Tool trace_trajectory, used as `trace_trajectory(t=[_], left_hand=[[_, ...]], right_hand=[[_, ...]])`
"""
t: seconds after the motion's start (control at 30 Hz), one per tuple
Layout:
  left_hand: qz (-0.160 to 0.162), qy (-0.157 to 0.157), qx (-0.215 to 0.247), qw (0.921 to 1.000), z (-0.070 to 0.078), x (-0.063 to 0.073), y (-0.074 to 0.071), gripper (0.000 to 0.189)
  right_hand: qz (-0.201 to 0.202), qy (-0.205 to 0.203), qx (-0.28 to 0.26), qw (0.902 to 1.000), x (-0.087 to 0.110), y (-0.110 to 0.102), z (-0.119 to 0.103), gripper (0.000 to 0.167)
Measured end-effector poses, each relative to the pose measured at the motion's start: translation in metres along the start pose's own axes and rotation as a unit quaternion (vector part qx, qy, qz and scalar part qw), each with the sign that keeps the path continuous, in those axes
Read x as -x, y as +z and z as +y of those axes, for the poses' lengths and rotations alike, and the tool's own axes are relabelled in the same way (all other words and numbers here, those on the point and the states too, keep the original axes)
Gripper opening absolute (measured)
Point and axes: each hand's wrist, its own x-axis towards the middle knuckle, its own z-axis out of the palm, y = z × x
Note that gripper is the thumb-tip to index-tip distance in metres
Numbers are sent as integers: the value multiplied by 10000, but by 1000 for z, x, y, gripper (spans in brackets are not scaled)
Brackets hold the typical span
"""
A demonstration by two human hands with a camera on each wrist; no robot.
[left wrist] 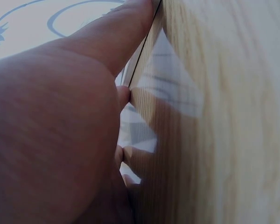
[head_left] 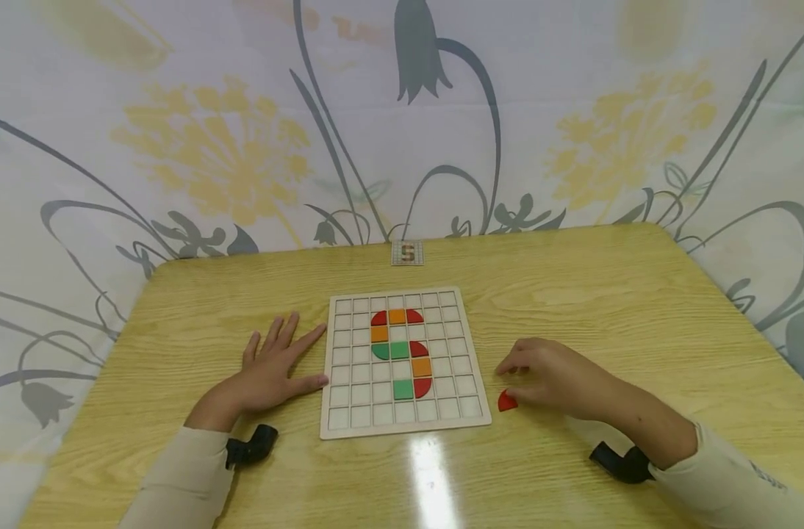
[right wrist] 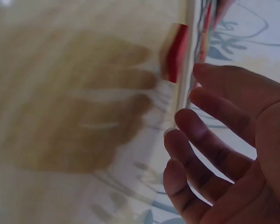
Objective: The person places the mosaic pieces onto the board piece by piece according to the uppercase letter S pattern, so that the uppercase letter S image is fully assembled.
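A pale square grid board [head_left: 359, 398] lies on the table with red, orange and green tiles forming an S-like curve. My left hand [head_left: 266, 378] rests flat on the table to its left, fingers spread, with thumb and index fingertips right at the board's edge. Right of the board, a red quarter-circle tile [head_left: 507, 400] sits loose on the tabletop. Over that tile hovers my right hand [head_left: 550, 376], its fingers loosely bent. In the right wrist view the red tile [right wrist: 178, 53] shows beyond the fingertips, with nothing pinched between them.
A small card [head_left: 407, 253] printed with a similar S pattern lies at the table's back edge. Behind it hangs a flowered cloth [head_left: 389, 139]. Black wrist mounts [head_left: 251, 445] sit at both sleeves. Bright light reflects off the glossy wooden table [head_left: 594, 286].
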Motion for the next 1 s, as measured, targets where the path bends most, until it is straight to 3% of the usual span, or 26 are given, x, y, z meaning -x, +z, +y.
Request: trace_trajectory(t=[0.27,0.47,1.0], left_hand=[[75,-10,43,10000,-1,1,-1,84],[35,-30,48,10000,-1,3,0,84],[46,8,-30,10000,1,1,0,84]], right_hand=[[-102,-440,10,9990,5,7,4,19],[-243,-502,85,9984,6,8,3,21],[-79,-451,313,9985,8,9,3,19]])
